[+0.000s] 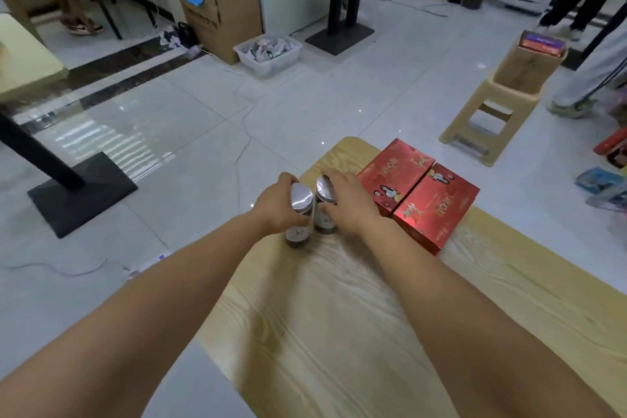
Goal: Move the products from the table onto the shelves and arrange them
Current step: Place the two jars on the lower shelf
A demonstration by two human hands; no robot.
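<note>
Two small jars with silver lids stand side by side near the far corner of the light wooden table. My left hand is wrapped around the left jar. My right hand grips the right jar. Both jars rest upright on the table and hold dark contents. Just right of them lie two flat red boxes, side by side and touching each other. No shelves are in view.
Beyond the table is white tiled floor with a cable across it. A beige plastic stool carrying a cardboard box stands at the right. A cardboard carton and a clear bin sit farther back. People's legs show at the right and upper left.
</note>
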